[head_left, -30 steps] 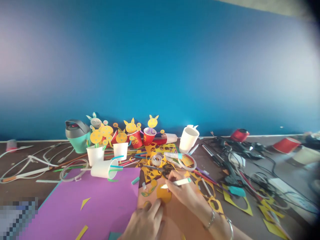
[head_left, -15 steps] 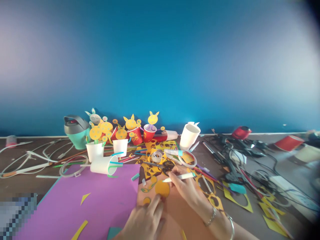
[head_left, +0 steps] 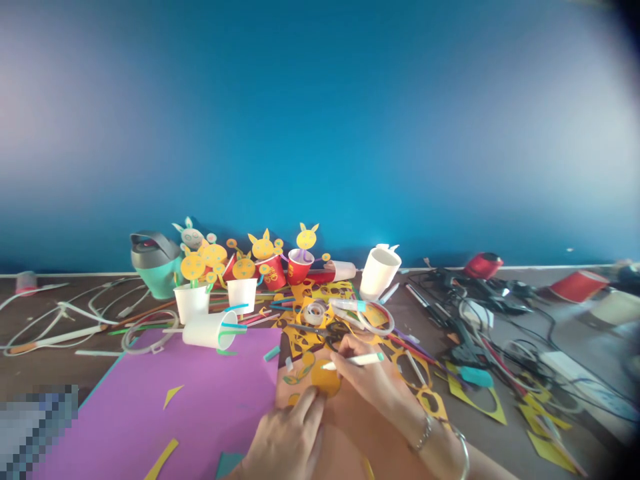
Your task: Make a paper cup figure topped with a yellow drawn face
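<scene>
My right hand point(head_left: 363, 367) grips a white marker point(head_left: 353, 361) with a pale green end. The marker's tip is over a yellow paper disc point(head_left: 327, 380) lying on an orange sheet point(head_left: 345, 433). My left hand point(head_left: 287, 430) lies with its fingers stretched out, their tips at the disc's lower edge. Smaller yellow paper pieces point(head_left: 299, 370) are beside the disc. A teal marker cap point(head_left: 273, 353) rests on the purple sheet point(head_left: 200, 400) to the left. Behind my right hand is a pair of scissors point(head_left: 336, 332), partly hidden.
White cups point(head_left: 191, 305) and red cups point(head_left: 300, 267) bearing yellow paper animal faces stand at the back, beside a green-grey container point(head_left: 156, 270). A white cup point(head_left: 210, 331) lies on its side. Yellow scraps point(head_left: 320, 313), a glue gun point(head_left: 467, 343) and cables point(head_left: 540, 320) clutter the right.
The marker has shifted slightly left and down over the disc, with its rear end lower. My left hand stays at the disc's edge.
</scene>
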The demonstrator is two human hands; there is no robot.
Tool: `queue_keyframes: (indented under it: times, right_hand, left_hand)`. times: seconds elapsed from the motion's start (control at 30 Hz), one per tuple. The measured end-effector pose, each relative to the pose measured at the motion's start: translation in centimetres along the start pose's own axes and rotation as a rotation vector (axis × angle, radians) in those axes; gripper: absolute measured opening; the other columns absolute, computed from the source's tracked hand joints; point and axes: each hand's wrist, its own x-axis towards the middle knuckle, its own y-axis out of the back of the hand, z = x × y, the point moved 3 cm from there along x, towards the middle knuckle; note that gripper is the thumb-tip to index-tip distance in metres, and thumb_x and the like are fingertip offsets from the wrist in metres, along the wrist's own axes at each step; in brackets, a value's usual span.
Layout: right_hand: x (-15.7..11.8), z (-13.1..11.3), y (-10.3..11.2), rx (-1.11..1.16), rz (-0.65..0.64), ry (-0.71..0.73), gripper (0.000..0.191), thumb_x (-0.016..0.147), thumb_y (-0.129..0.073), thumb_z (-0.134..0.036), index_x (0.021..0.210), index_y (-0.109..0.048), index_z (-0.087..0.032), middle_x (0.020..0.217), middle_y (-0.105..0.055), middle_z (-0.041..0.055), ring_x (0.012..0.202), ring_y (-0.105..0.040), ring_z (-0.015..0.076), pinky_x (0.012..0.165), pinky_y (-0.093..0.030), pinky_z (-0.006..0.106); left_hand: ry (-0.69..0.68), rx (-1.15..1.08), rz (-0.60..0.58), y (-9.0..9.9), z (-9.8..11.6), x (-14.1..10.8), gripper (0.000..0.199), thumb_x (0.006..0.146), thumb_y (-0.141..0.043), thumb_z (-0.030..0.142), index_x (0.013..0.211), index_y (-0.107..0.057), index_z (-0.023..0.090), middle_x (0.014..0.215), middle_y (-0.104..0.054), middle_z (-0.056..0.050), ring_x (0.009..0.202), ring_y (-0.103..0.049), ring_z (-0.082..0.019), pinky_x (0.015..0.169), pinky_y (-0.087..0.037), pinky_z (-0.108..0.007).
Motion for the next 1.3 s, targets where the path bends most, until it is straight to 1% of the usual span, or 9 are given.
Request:
queue_keyframes:
  times: [0.13, 0.3, 0.5, 0.7, 0.9, 1.0, 1.07, 1.2, 1.3]
  right_hand:
    - [-0.3, -0.9, 0.3, -0.207, -0.036, 0.077, 0.02, 0.083, -0.057, -0.038, 0.067, -0.059, -0.025, 0.06, -0.062, -0.0035, 0.055, -0.053, 0.0128, 0.05, -0.031, 0.025]
    - [-0.3, -1.1, 0.4, -0.272, -0.036, 0.109, 0.018, 0.083, -0.057, -0.036, 0.069, -0.059, -0.025, 0.06, -0.063, -0.0042, 0.054, -0.053, 0.0121, 0.047, -0.029, 0.024]
    - [-0.2, -0.6, 0.3, -0.353, 0.017, 0.174, 0.022, 0.082, -0.06, -0.042, 0.068, -0.06, -0.025, 0.058, -0.059, -0.004, 0.05, -0.047, 0.0112, 0.046, -0.024, 0.025]
    - [-0.1, -0.8, 0.1, -0.385, 0.008, 0.211, 0.019, 0.081, -0.06, -0.04, 0.07, -0.06, -0.025, 0.061, -0.062, -0.0038, 0.053, -0.049, 0.0113, 0.047, -0.024, 0.025]
    - [-0.2, -1.0, 0.2, -0.335, -0.006, 0.186, 0.019, 0.081, -0.06, -0.04, 0.069, -0.062, -0.025, 0.061, -0.063, -0.0034, 0.053, -0.05, 0.0119, 0.048, -0.026, 0.025]
    - [-0.1, -1.0, 0.4, -0.289, 0.002, 0.178, 0.021, 0.081, -0.06, -0.041, 0.068, -0.063, -0.025, 0.06, -0.063, -0.0025, 0.054, -0.051, 0.0127, 0.049, -0.027, 0.025]
    - [0.0, -0.9, 0.4, -0.235, -0.008, 0.131, 0.023, 0.082, -0.059, -0.042, 0.067, -0.064, -0.025, 0.058, -0.062, -0.0026, 0.053, -0.051, 0.0129, 0.048, -0.027, 0.025]
    - [0.4, -0.8, -0.8, 0.087, -0.08, 0.003, 0.024, 0.084, -0.052, -0.039, 0.068, -0.061, -0.024, 0.061, -0.063, -0.0024, 0.057, -0.055, 0.0139, 0.051, -0.033, 0.024]
    - [0.9, -1.1, -1.7, 0.258, -0.102, -0.014, 0.022, 0.085, -0.049, -0.034, 0.066, -0.056, -0.023, 0.063, -0.06, -0.0025, 0.062, -0.056, 0.0142, 0.055, -0.036, 0.024]
  left_hand:
    - [-0.044, 0.019, -0.035, -0.3, 0.1, 0.1, 0.039, 0.089, -0.042, 0.012, 0.124, -0.057, 0.02, 0.126, -0.063, -0.01, 0.074, -0.071, -0.015, 0.063, -0.057, -0.021]
    - [-0.042, 0.048, -0.079, -0.2, 0.2, 0.3, 0.041, 0.088, -0.043, 0.012, 0.127, -0.055, 0.017, 0.126, -0.062, -0.011, 0.072, -0.071, -0.017, 0.06, -0.058, -0.025]
    - [-0.051, 0.012, -0.046, -0.6, 0.1, 0.3, 0.043, 0.085, -0.044, 0.011, 0.126, -0.055, 0.018, 0.125, -0.062, -0.012, 0.071, -0.07, -0.017, 0.059, -0.057, -0.023]
    - [-0.048, -0.002, -0.039, -0.1, 0.1, 0.3, 0.043, 0.085, -0.044, 0.011, 0.126, -0.054, 0.02, 0.123, -0.063, -0.011, 0.069, -0.069, -0.015, 0.057, -0.055, -0.021]
    - [-0.066, -0.029, 0.001, 0.0, 0.1, 0.4, 0.04, 0.086, -0.044, 0.013, 0.125, -0.053, 0.021, 0.12, -0.063, -0.009, 0.067, -0.067, -0.012, 0.054, -0.053, -0.017]
    - [-0.071, 0.004, -0.029, -0.2, 0.0, 0.5, 0.04, 0.086, -0.046, 0.014, 0.125, -0.054, 0.019, 0.122, -0.063, -0.011, 0.068, -0.069, -0.014, 0.055, -0.055, -0.02]
    - [-0.074, 0.039, -0.041, -0.5, 0.0, 0.5, 0.039, 0.087, -0.045, 0.014, 0.125, -0.055, 0.017, 0.124, -0.063, -0.012, 0.069, -0.069, -0.016, 0.055, -0.056, -0.023]
    - [-0.123, 0.195, -0.056, -0.6, 0.5, 0.3, 0.047, 0.083, -0.048, 0.008, 0.129, -0.055, 0.013, 0.129, -0.06, -0.016, 0.068, -0.07, -0.019, 0.055, -0.057, -0.028]
    - [-0.187, 0.338, -0.121, -0.3, 1.1, 0.2, 0.057, 0.075, -0.049, 0.001, 0.13, -0.056, 0.013, 0.133, -0.057, -0.018, 0.061, -0.068, -0.019, 0.049, -0.055, -0.031]
